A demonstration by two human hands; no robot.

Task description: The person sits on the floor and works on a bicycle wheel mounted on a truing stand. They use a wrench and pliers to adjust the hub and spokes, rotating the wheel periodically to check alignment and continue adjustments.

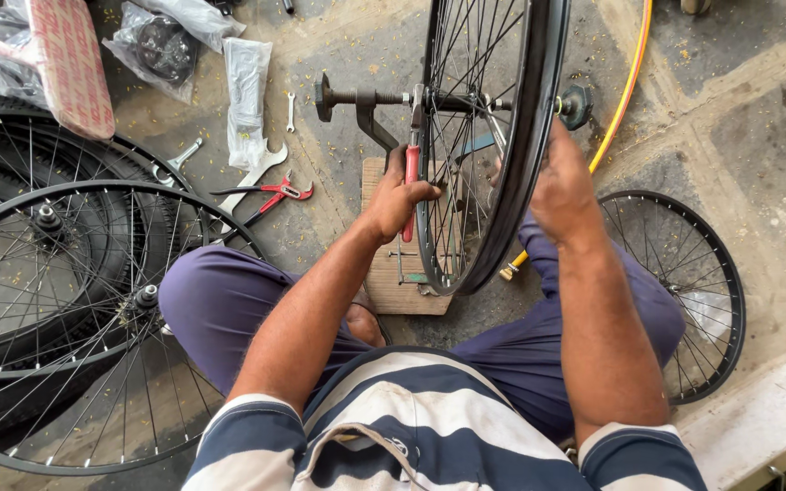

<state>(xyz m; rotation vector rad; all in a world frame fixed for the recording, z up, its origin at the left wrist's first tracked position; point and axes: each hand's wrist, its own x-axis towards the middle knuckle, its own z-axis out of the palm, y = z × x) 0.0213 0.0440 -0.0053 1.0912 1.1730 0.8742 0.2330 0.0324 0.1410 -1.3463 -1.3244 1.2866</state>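
Observation:
A black spoked bicycle wheel (511,164) stands upright on edge between my knees, its axle (366,95) carried in a dark stand. My left hand (398,195) grips a red-handled tool (409,186) against the left side of the wheel, near the hub. Reaching around the rim's right side, my right hand (561,186) has its fingers among the spokes; whether it holds anything is hidden. A wooden board (393,273) lies under the wheel.
Several bare wheels (56,309) lie stacked at left, another wheel (693,291) at right. Red-handled pliers (275,193), spanners (261,173) and plastic bags (247,91) lie on the concrete floor. A yellow hose (625,91) runs behind the wheel.

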